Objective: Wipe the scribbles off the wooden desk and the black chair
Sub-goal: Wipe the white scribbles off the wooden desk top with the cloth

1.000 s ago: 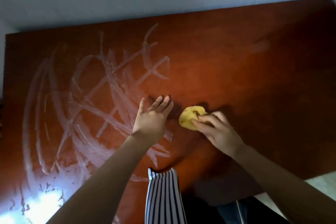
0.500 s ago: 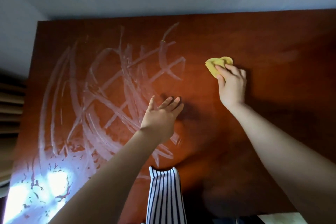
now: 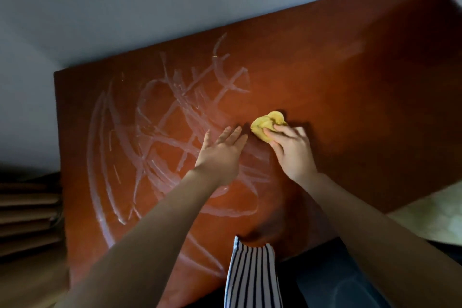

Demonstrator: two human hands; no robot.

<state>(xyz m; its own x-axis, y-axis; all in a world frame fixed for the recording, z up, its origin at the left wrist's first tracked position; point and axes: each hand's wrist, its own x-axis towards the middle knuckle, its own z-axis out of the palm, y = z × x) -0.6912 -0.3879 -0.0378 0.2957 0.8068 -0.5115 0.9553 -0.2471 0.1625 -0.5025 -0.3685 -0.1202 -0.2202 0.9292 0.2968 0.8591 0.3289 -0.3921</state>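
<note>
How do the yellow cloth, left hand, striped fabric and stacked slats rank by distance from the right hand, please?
1. Yellow cloth, gripped by the right hand.
2. Left hand, just to its left.
3. Striped fabric, bottom centre.
4. Stacked slats, far left.

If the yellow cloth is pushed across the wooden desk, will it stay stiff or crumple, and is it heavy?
Probably floppy: the yellow cloth is bunched into soft folds under the right hand. Likely light, being a small wad of fabric. It may slide easily, as the wooden desk looks smooth and glossy.
</note>
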